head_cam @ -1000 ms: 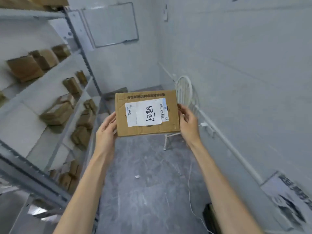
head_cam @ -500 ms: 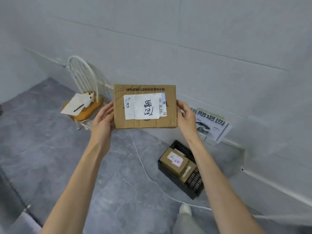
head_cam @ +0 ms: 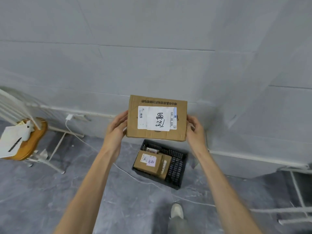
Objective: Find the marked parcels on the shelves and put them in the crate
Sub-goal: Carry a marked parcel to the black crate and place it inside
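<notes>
Checker: Parcel [head_cam: 157, 118], where is it?

Picker: Up in the air before the grey wall, flat brown face toward the camera, white label with black handwriting on it (the print along its top edge reads upside down).

Checker: Hands?

Picker: Left hand [head_cam: 116, 127] grips its left edge, right hand [head_cam: 195, 130] its right edge, thumbs at the front, fingers behind the card.

Checker: And the crate [head_cam: 176, 166]?

Picker: Black, on the grey floor against the wall, below the parcel and apart from it. Labelled brown boxes [head_cam: 148, 162] lie in its left part. A white cable [head_cam: 133, 177] runs past it; a chair [head_cam: 33, 141] with papers [head_cam: 9, 142] on its wooden seat stands off left.
</notes>
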